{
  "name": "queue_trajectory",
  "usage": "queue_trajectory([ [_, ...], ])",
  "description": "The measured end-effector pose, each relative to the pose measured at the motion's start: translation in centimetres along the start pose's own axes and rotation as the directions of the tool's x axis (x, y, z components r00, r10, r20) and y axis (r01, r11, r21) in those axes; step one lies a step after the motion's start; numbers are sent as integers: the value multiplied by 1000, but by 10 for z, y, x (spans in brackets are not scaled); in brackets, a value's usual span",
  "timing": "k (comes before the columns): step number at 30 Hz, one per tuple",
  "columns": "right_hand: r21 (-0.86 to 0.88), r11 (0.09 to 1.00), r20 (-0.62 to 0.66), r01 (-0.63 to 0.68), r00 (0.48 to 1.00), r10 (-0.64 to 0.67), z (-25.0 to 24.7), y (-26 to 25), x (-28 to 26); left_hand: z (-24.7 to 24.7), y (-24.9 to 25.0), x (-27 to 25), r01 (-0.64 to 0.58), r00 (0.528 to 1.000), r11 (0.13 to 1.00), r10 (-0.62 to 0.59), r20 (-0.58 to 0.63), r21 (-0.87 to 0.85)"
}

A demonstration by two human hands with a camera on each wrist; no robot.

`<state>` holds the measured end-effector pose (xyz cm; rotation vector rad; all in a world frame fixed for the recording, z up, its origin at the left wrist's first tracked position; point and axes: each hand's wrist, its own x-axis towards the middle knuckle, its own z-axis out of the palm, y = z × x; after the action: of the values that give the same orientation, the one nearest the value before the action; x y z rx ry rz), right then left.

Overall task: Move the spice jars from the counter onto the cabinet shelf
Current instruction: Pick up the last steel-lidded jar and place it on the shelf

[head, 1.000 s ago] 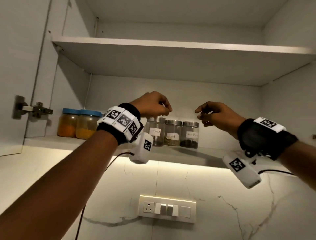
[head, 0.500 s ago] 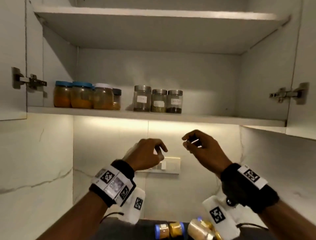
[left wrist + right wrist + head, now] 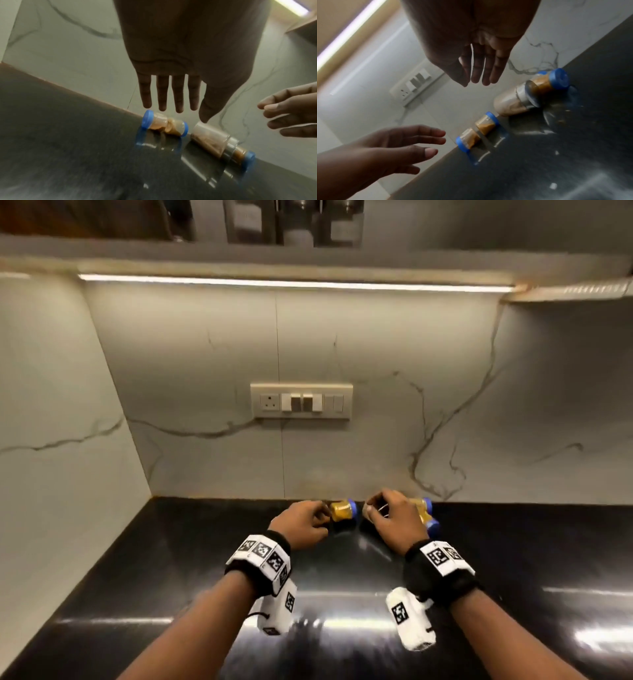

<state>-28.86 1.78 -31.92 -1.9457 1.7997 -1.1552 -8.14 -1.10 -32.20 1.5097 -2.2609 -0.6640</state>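
Black counter: right hand partly hides spice jars; shelf jars blurred.

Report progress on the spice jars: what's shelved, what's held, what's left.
Done: several labelled jars stand on the shelf, blurred at the head view's top edge. In hand: nothing; the left hand and right hand reach with fingers open, gripping nothing. Left: at least four on the counter, small blue-lidded jars and a bigger steel-lidded jar.
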Motion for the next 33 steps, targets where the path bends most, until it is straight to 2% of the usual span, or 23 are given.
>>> queue_trajectory([
  [6,-44,979,55,-199,978,201,36,68,3,60,-41,31,64,993,998,-66,98,23],
  [12,-162,914,82,-373,918,389,63,123,20,94,-79,60,130,976,989,-140,167,71],
  [17,-236,884,-35,-403,913,406,68,144,32,108,-92,74,127,953,970,-178,247,209],
  [20,-302,850,-57,-432,898,437,68,149,43,113,-99,75,129,941,954,-204,269,271],
  [23,-357,827,-24,-434,889,457,71,158,55,118,-107,75,111,939,944,-202,279,309],
  [26,-370,820,53,-437,871,488,72,164,65,120,-109,72,114,943,954,-193,273,279],
  [29,-382,814,66,-437,866,495,72,165,69,121,-110,72,111,944,954,-189,270,278],
  [33,-250,850,92,-464,862,498,78,158,64,121,-110,73,117,942,953,-196,274,280],
])
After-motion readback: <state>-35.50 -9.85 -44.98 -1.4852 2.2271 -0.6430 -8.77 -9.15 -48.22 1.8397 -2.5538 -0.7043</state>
